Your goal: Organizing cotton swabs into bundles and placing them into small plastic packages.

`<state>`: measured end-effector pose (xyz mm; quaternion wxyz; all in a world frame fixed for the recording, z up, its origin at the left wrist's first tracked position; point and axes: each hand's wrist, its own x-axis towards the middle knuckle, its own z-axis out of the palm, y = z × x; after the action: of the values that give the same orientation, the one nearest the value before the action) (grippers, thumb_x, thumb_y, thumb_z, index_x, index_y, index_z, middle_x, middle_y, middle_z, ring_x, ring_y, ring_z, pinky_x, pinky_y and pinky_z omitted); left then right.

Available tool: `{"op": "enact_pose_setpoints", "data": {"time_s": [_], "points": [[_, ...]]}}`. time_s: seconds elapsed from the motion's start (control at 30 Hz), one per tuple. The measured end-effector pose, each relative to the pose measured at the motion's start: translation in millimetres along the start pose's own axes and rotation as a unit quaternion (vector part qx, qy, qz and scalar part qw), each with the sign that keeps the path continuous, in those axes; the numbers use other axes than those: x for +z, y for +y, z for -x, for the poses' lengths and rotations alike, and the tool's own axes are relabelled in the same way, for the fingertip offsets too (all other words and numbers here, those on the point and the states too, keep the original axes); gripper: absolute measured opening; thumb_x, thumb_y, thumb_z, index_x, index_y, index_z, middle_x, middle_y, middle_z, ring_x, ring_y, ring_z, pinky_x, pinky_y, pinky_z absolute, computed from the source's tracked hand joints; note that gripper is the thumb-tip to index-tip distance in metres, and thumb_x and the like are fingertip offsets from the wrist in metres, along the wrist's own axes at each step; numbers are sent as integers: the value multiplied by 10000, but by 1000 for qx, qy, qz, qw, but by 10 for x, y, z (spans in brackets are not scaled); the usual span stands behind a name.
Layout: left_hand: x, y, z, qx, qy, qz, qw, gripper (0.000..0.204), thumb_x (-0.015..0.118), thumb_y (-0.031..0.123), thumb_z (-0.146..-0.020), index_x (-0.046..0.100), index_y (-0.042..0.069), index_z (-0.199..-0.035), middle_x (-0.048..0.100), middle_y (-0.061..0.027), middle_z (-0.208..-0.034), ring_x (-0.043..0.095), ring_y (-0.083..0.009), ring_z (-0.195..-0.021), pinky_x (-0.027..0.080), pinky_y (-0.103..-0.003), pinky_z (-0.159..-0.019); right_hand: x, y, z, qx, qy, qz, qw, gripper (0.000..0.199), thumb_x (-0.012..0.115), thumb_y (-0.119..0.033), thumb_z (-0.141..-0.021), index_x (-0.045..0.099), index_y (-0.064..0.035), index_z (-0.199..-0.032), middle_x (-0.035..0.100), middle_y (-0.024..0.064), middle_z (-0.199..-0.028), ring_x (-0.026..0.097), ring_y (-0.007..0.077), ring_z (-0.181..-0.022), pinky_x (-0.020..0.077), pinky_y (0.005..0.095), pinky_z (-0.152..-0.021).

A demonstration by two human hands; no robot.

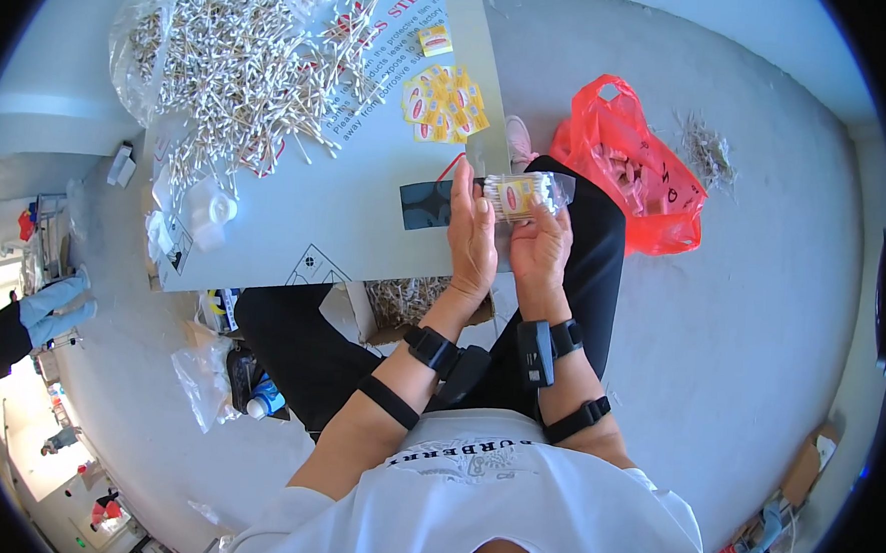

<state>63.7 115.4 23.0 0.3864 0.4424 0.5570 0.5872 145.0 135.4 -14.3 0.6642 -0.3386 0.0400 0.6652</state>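
Note:
A clear bag of cotton swabs (515, 196) with a yellow and white card inside lies sideways near the table's right edge. My right hand (541, 250) grips it from below, with the thumb on its front. The clear end of the bag sticks out past my right fingers. My left hand (473, 236) stands upright at the bag's left end, fingers straight and together, the palm against or very close to the swab tips. Farther off on the table lie a spread of yellow cards (445, 104) and a small stack of cards (435, 41).
A large heap of loose cotton swabs (244, 66) covers the far left of the grey table (264, 242). A dark flat strip (427, 206) lies beside my left hand. On the floor at right stands a red plastic bag (666, 223) of packs. Below the table is an open cardboard box (361, 310).

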Motion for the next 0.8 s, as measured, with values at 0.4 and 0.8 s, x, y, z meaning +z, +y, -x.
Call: {"op": "enact_pose_setpoints", "data": {"time_s": [0.4,0.8], "points": [[40,-120,33,-31,-22,65,997,788,379,510,-1003,155,-58,-1501,219,-239,-1551,228,-304,-1444,188,-372,-1168,170,26,-90,-19,28,30,999,439,613,103,-836,520,5,-1253,632,147,-1198,595,269,-1131,460,418,-1013],[142,20,-10,-93,-32,241,966,676,457,376,-1004,225,-34,-1489,266,-213,-1533,244,-290,-1435,185,-389,-1173,183,-23,-66,9,-3,34,999,503,597,153,-819,490,29,-1294,590,187,-1258,565,292,-1193,460,432,-1037]]}}
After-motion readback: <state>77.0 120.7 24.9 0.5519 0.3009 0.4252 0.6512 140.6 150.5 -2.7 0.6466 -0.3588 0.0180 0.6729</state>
